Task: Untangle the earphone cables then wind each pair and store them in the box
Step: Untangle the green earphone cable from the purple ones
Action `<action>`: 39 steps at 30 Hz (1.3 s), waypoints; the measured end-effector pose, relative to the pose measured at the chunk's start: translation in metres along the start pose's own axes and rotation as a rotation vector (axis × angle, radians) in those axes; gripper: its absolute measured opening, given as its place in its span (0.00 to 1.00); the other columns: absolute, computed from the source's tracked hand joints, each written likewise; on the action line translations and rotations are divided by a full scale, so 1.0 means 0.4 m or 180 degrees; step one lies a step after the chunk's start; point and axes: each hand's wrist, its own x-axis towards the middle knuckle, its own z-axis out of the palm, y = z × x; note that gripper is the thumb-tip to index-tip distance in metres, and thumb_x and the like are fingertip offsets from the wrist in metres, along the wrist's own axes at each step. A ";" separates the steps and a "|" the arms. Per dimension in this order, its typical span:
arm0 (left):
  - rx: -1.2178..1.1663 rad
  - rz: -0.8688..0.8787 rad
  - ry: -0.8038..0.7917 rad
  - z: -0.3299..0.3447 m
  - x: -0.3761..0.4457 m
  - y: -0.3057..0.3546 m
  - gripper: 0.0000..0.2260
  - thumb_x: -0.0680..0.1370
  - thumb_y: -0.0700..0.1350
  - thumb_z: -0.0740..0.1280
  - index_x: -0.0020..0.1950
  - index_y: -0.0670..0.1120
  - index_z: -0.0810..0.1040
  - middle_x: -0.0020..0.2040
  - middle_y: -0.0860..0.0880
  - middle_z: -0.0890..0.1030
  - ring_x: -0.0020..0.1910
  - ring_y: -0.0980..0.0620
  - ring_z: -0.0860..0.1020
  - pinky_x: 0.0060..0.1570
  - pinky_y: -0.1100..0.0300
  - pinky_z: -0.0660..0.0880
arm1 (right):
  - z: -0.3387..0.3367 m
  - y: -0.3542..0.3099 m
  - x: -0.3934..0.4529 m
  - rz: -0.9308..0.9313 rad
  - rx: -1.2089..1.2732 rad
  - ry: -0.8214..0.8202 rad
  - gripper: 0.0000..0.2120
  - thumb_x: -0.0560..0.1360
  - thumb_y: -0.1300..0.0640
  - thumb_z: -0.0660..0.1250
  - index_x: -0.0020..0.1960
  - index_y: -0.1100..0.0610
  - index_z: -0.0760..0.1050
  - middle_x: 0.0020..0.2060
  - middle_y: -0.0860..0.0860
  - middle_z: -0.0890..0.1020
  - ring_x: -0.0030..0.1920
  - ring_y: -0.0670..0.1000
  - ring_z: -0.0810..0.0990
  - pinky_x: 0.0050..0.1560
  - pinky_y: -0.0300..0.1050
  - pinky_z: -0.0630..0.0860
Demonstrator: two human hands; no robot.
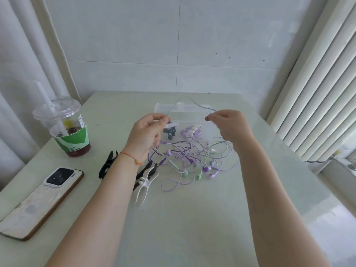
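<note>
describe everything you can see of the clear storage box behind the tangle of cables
The clear storage box is a shallow, see-through plastic container that stands open at the far middle of the table, just behind the tangled earphone cables. Its hinged lid stands raised at the back. Inside lie a dark wound bundle on the left and a purple and white bundle on the right. Both hands partly hide its front edge; neither clearly touches it.

Pale counter (192,218) bearing tangled earphone cables (192,160), clear box (185,108), drink cup (67,130), phone (44,197), clips (145,183).
</note>
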 end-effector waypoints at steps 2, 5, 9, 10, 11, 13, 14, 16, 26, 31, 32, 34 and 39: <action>0.0352 0.0144 0.0112 0.011 -0.001 0.006 0.02 0.77 0.43 0.70 0.45 0.48 0.82 0.25 0.54 0.69 0.21 0.57 0.62 0.22 0.67 0.60 | 0.007 -0.010 -0.011 0.0016 -0.0583 -0.0442 0.22 0.73 0.52 0.72 0.64 0.59 0.76 0.43 0.53 0.80 0.40 0.51 0.79 0.45 0.46 0.75; 0.1070 0.0374 0.0112 0.031 -0.008 0.008 0.02 0.75 0.45 0.73 0.43 0.51 0.84 0.31 0.53 0.79 0.27 0.61 0.73 0.31 0.70 0.69 | 0.025 -0.027 -0.027 -0.0367 -0.1239 -0.0631 0.41 0.70 0.47 0.75 0.76 0.55 0.58 0.69 0.54 0.68 0.67 0.53 0.70 0.60 0.42 0.66; 0.1386 0.0267 -0.0201 0.051 -0.016 0.010 0.06 0.74 0.46 0.73 0.38 0.54 0.85 0.34 0.47 0.81 0.32 0.56 0.74 0.35 0.58 0.75 | 0.054 -0.048 -0.050 -0.1335 -0.1386 -0.0862 0.21 0.74 0.56 0.70 0.66 0.48 0.74 0.65 0.46 0.74 0.66 0.45 0.71 0.60 0.34 0.63; 0.1310 0.0201 -0.0248 0.056 -0.018 0.013 0.05 0.75 0.46 0.73 0.39 0.52 0.84 0.31 0.50 0.80 0.28 0.58 0.72 0.33 0.59 0.72 | 0.060 -0.050 -0.055 -0.1312 -0.1424 -0.0952 0.15 0.75 0.56 0.68 0.61 0.49 0.77 0.59 0.45 0.79 0.61 0.45 0.76 0.58 0.35 0.67; 0.1193 0.0125 -0.0282 0.060 -0.020 0.016 0.05 0.75 0.46 0.72 0.39 0.49 0.84 0.27 0.54 0.76 0.24 0.59 0.69 0.29 0.62 0.69 | 0.066 -0.053 -0.061 -0.1223 -0.1423 -0.1041 0.10 0.76 0.56 0.67 0.57 0.49 0.79 0.51 0.45 0.83 0.53 0.45 0.80 0.52 0.37 0.72; 0.1025 0.0023 -0.0333 0.062 -0.022 0.020 0.08 0.75 0.48 0.72 0.39 0.46 0.82 0.24 0.54 0.70 0.21 0.58 0.64 0.24 0.66 0.63 | 0.067 -0.056 -0.062 -0.1062 -0.1367 -0.1086 0.05 0.77 0.56 0.66 0.49 0.51 0.80 0.35 0.46 0.84 0.35 0.43 0.82 0.37 0.39 0.74; 0.0981 0.0000 -0.0356 0.059 -0.022 0.020 0.10 0.75 0.50 0.72 0.38 0.45 0.81 0.26 0.52 0.70 0.20 0.57 0.63 0.23 0.66 0.62 | 0.063 -0.059 -0.058 -0.1064 -0.1394 -0.1000 0.04 0.77 0.56 0.66 0.47 0.52 0.80 0.31 0.46 0.82 0.28 0.41 0.78 0.33 0.38 0.71; 0.0922 -0.0024 -0.0461 0.049 -0.023 0.021 0.10 0.74 0.50 0.73 0.40 0.44 0.81 0.29 0.47 0.71 0.21 0.55 0.64 0.23 0.65 0.62 | 0.053 -0.062 -0.046 -0.1105 -0.1311 -0.0602 0.05 0.76 0.58 0.66 0.45 0.53 0.81 0.29 0.45 0.77 0.26 0.42 0.73 0.32 0.38 0.67; 0.1364 0.0205 -0.0074 0.029 -0.005 -0.005 0.05 0.75 0.43 0.72 0.39 0.50 0.82 0.36 0.52 0.84 0.38 0.56 0.79 0.40 0.62 0.76 | 0.002 -0.053 -0.025 -0.0731 -0.0719 0.0941 0.15 0.75 0.63 0.59 0.56 0.56 0.81 0.53 0.52 0.83 0.54 0.53 0.80 0.53 0.38 0.72; 0.1704 0.0579 0.0260 0.033 -0.006 0.005 0.01 0.73 0.45 0.74 0.42 0.52 0.84 0.39 0.55 0.85 0.40 0.61 0.81 0.49 0.65 0.76 | 0.034 -0.064 -0.045 -0.1090 -0.1140 0.0220 0.27 0.74 0.69 0.56 0.71 0.57 0.69 0.69 0.53 0.70 0.68 0.52 0.69 0.60 0.33 0.61; 0.1770 0.0630 0.0259 0.034 -0.007 0.007 0.01 0.73 0.45 0.74 0.44 0.50 0.85 0.39 0.53 0.85 0.40 0.58 0.82 0.49 0.63 0.77 | 0.040 -0.070 -0.050 -0.1222 -0.1161 0.0002 0.26 0.73 0.68 0.58 0.69 0.56 0.72 0.68 0.51 0.72 0.67 0.50 0.69 0.57 0.30 0.59; 0.1839 0.0687 0.0215 0.036 -0.008 0.007 0.02 0.72 0.45 0.74 0.44 0.49 0.85 0.37 0.51 0.85 0.38 0.53 0.83 0.47 0.58 0.79 | 0.051 -0.078 -0.064 -0.1317 -0.1250 -0.0498 0.22 0.73 0.64 0.61 0.65 0.52 0.76 0.65 0.47 0.75 0.66 0.47 0.71 0.55 0.29 0.59; 0.2023 0.0820 -0.0114 0.059 -0.018 0.016 0.02 0.72 0.42 0.74 0.43 0.48 0.84 0.31 0.54 0.78 0.25 0.62 0.71 0.34 0.69 0.69 | 0.075 -0.078 -0.077 -0.1146 -0.0914 -0.0671 0.20 0.73 0.48 0.66 0.63 0.50 0.75 0.53 0.46 0.81 0.53 0.45 0.78 0.54 0.39 0.72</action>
